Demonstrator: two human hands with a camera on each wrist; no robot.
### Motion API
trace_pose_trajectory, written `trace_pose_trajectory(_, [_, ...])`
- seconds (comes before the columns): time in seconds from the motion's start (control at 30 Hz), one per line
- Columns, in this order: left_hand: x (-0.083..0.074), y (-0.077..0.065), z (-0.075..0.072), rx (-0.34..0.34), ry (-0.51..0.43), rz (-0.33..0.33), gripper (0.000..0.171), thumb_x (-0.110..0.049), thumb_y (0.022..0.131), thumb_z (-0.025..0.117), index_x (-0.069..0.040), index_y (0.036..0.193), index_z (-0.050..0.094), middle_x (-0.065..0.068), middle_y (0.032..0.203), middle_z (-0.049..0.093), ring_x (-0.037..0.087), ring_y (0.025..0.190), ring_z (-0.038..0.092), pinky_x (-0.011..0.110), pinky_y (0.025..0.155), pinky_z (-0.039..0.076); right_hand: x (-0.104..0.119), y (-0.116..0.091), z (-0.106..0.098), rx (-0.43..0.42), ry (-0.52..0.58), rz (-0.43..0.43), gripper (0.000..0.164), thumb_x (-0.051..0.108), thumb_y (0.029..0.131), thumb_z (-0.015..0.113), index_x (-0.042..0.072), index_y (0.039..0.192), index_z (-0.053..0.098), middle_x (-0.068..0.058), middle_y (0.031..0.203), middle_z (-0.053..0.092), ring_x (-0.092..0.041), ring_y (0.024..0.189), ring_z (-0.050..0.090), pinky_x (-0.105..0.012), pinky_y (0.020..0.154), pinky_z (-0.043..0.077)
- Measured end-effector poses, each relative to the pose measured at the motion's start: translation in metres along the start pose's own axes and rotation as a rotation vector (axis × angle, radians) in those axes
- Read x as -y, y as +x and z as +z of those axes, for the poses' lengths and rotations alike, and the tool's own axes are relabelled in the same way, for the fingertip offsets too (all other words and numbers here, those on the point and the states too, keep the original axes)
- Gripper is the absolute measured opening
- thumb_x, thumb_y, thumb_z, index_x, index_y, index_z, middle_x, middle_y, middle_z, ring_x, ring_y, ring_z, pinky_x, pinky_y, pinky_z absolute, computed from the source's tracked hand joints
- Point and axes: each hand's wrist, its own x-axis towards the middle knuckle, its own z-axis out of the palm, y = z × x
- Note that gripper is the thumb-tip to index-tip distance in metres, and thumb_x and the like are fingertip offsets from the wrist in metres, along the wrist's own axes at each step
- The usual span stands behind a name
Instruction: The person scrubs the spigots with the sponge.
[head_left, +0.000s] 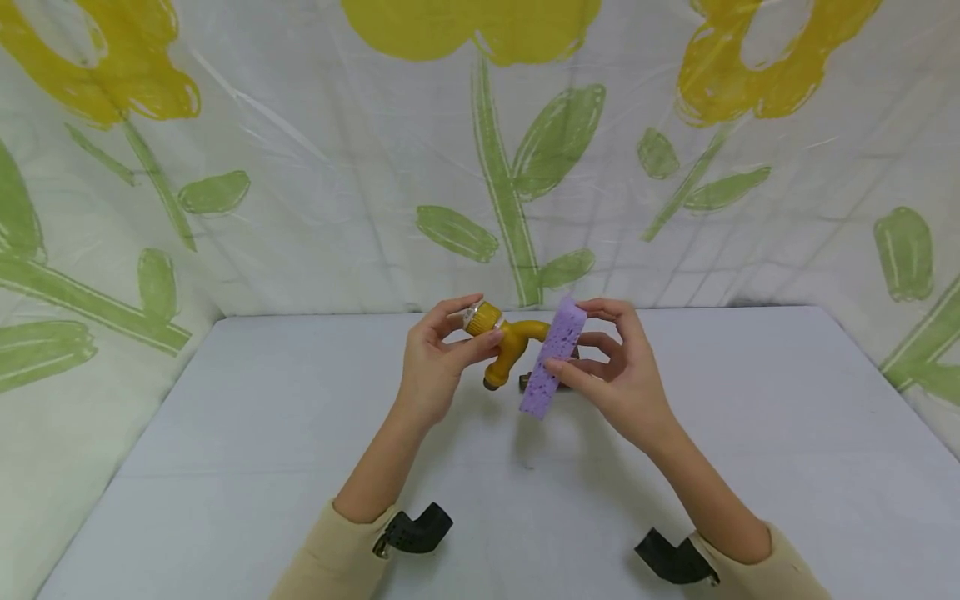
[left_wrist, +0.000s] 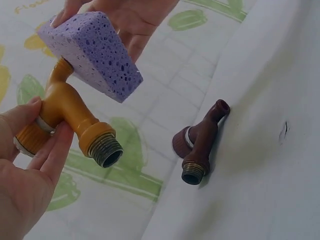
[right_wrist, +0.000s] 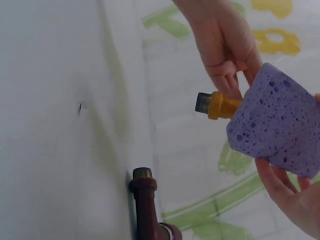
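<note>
Left hand [head_left: 435, 367]: thumb and fingers grasp the yellow tap [head_left: 513, 343] around its ribbed knob. Right hand [head_left: 630, 379]: thumb and fingers pinch the purple sponge [head_left: 553, 358] by its faces. Both items are held above the white table [head_left: 262, 433].

In the head view, the sponge stands tilted at 3 o'clock of the yellow tap, its top leaning toward 1 o'clock. The knob sits at 10 o'clock of the tap body; one arm extends to 2 o'clock and passes out of sight at the sponge. The left wrist view exposes that narrow end meeting the sponge, and the open threaded end directed to 5 o'clock. In the right wrist view, the sponge covers all but the threaded end and its collar.

A dark red tap [left_wrist: 200, 142] lies on the table. The head view shows only parts of it behind the sponge; the left wrist view shows it whole, between 3 and 4 o'clock of the yellow tap.

Outer items, head view: black fittings [head_left: 420, 531] at both beige sleeves [head_left: 337, 554]; flower-painted backdrop [head_left: 337, 167] at 12 o'clock.
</note>
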Motion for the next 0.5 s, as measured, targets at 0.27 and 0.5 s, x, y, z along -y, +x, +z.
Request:
trace_pose_trajectory(0.27, [-0.0009,-0.0008,0.0028,0.002,-0.030,-0.019,0.046,0.014,0.094,0.069,0.006,0.138,0.060,0.016,0.110,0.059,0.015,0.082,0.079,0.037,0.084,0.066,-0.0009,0.0015,-0.0013,-0.045,0.010,0.011,0.065,-0.020,0.085,0.074,0.010,0.137,0.049,-0.005,0.137,0.048,-0.019,0.102,0.066,-0.026,0.082,0.064])
trace_pose_trajectory(0.5, [0.0020,-0.0017,0.0053,-0.006,-0.054,-0.041,0.044,0.014,0.095,0.068,0.006,0.138,0.060,0.015,0.109,0.061,0.017,0.080,0.079,0.037,0.083,0.066,-0.0023,0.0022,-0.0022,-0.058,-0.004,0.005,0.065,-0.019,0.086,0.074,0.006,0.140,0.047,-0.006,0.137,0.048,-0.020,0.101,0.066,-0.026,0.082,0.064])
